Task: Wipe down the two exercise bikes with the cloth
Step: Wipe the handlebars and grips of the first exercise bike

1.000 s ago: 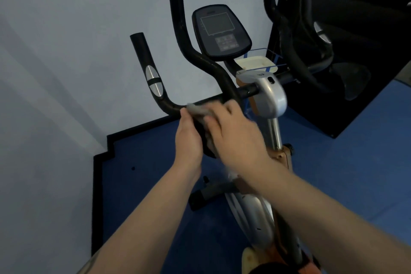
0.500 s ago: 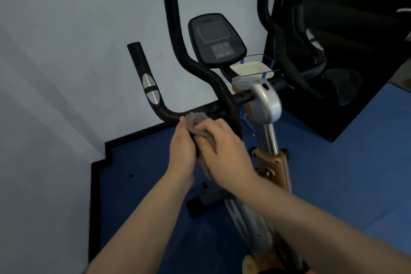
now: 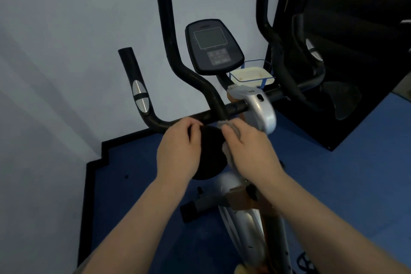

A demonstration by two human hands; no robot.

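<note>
Right hand point(image 3: 249, 147) curled round a grey cloth point(image 3: 224, 124), pressing it against the black handlebar point(image 3: 200, 115) where the upright grip joins the crossbar. Left hand point(image 3: 178, 147) just beside, fingers curled over a round black pad point(image 3: 210, 151) under the bar, gripping its edge. Beyond the hands, the bike's console point(image 3: 213, 45) standing upright, with a small tray point(image 3: 251, 75) to its right. Blue floor point(image 3: 333, 173) beneath; pale wall point(image 3: 66, 51) behind.
</note>
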